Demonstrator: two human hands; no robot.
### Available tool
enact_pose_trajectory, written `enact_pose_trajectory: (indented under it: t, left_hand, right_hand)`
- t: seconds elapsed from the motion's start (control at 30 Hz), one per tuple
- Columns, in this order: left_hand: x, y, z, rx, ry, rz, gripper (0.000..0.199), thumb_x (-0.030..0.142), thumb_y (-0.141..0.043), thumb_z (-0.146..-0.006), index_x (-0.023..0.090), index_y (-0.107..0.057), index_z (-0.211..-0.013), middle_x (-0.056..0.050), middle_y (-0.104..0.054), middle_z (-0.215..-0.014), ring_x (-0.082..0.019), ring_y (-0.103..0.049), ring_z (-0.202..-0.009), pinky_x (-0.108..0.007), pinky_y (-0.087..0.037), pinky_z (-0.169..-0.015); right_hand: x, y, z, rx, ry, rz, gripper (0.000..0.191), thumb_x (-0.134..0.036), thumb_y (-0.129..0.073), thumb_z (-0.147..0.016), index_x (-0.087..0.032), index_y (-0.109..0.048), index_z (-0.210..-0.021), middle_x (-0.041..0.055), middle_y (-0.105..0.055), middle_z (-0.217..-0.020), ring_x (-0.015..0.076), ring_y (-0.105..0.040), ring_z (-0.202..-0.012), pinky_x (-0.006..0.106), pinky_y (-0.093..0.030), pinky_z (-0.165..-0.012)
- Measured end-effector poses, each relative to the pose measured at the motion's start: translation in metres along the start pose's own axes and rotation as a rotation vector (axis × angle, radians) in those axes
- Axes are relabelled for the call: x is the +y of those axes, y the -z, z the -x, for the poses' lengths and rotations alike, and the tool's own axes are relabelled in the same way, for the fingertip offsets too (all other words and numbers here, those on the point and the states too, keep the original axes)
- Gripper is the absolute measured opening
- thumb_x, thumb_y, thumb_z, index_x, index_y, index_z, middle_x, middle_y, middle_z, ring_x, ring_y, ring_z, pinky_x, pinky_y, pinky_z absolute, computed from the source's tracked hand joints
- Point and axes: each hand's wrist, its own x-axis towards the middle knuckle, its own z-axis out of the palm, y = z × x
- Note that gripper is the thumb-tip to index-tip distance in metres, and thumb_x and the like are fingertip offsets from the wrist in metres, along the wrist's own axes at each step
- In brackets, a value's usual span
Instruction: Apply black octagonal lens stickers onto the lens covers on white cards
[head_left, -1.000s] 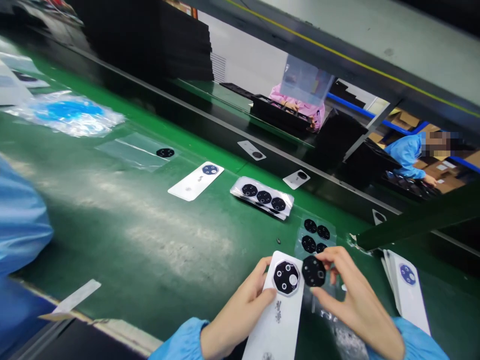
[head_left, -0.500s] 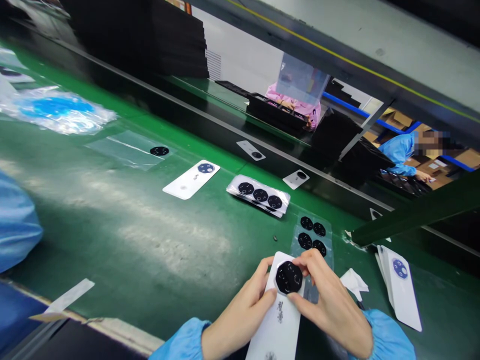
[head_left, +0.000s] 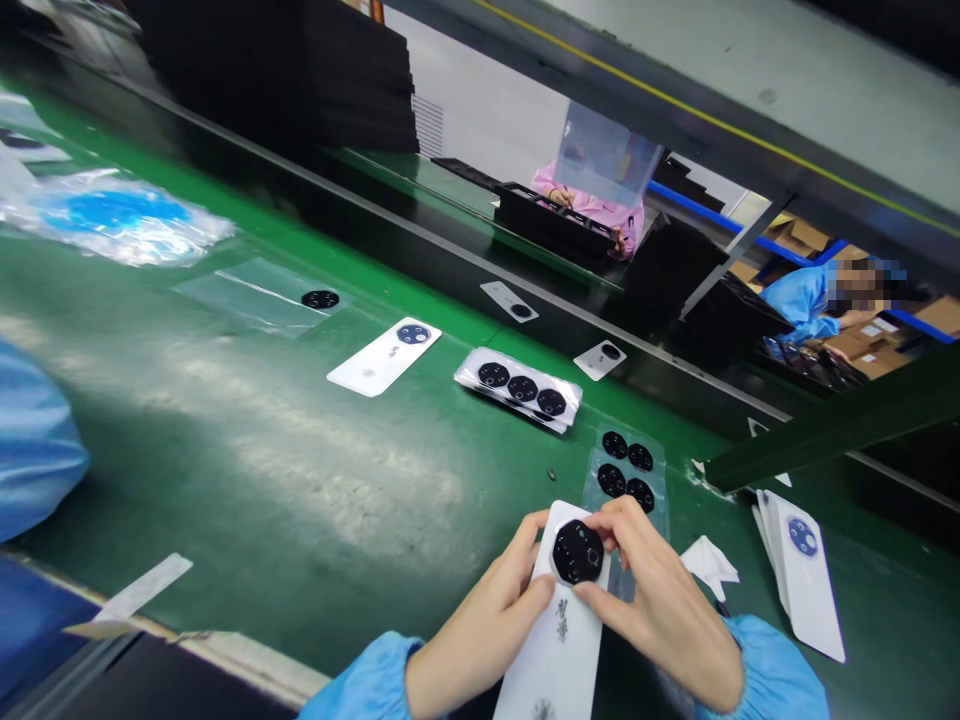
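A white phone back panel [head_left: 553, 655] stands tilted up in front of me, dark lettering down its middle. My left hand [head_left: 487, 620] is closed on its left edge, thumb on the face. Over the panel's camera area lies a black octagonal camera sticker [head_left: 577, 552] with small holes and marks. The fingertips and thumb of my right hand [head_left: 660, 610] pinch its right and lower edges; whether it is fully stuck down I cannot tell. Just behind, a clear sheet [head_left: 656, 510] carries several more black stickers [head_left: 612, 481].
Stacked white panels [head_left: 814, 590] and crumpled white paper [head_left: 709, 565] lie right. Ahead are a wrapped sticker stack [head_left: 517, 388] and a single panel [head_left: 386, 358]. A green post [head_left: 825, 420] rises by a black conveyor carrying panels [head_left: 600, 360]. A blue sleeve [head_left: 37, 440] shows left.
My hands stay nearly in place; the sticker's surface shows slightly different reflections. Panels on the conveyor have shifted a little to the right. A far co-worker's hand has risen.
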Motion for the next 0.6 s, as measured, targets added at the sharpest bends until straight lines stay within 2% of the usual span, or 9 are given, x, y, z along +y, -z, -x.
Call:
enact_pose_trajectory:
  t: [0.33,0.5,0.6]
  left_hand:
    - [-0.0004,-0.0001,-0.0007,0.009,0.001,-0.029,0.046,0.022,-0.041,-0.088,0.023,-0.032,-0.133,-0.004,-0.06,-0.105,-0.017,-0.055,-0.083,-0.028,-0.04,-0.078]
    - [-0.0019,-0.0009,0.0002,0.014,-0.012,-0.047,0.045,0.019,-0.041,-0.087,0.023,-0.034,-0.132,-0.004,-0.059,-0.111,-0.02,-0.054,-0.097,-0.029,-0.039,-0.084]
    - [-0.0012,-0.0009,0.0007,0.016,-0.005,-0.049,0.043,0.021,-0.041,-0.089,0.023,-0.034,-0.131,-0.004,-0.058,-0.112,-0.02,-0.055,-0.096,-0.029,-0.039,-0.084]
  right_hand:
    - [0.0013,-0.0007,0.0,-0.026,-0.021,0.011,0.033,-0.007,-0.057,-0.076,-0.023,-0.044,-0.102,0.0027,-0.047,-0.099,0.0182,-0.052,-0.088,0.033,-0.05,-0.076]
    - [-0.0009,0.0012,-0.0005,-0.026,-0.005,0.033,0.032,-0.006,-0.057,-0.076,-0.022,-0.045,-0.101,0.0029,-0.047,-0.098,0.0185,-0.052,-0.088,0.033,-0.049,-0.076]
    - [-0.0015,0.0016,-0.0006,-0.028,-0.001,0.049,0.032,-0.005,-0.057,-0.076,-0.022,-0.045,-0.101,0.0031,-0.047,-0.098,0.0189,-0.052,-0.088,0.034,-0.049,-0.076]
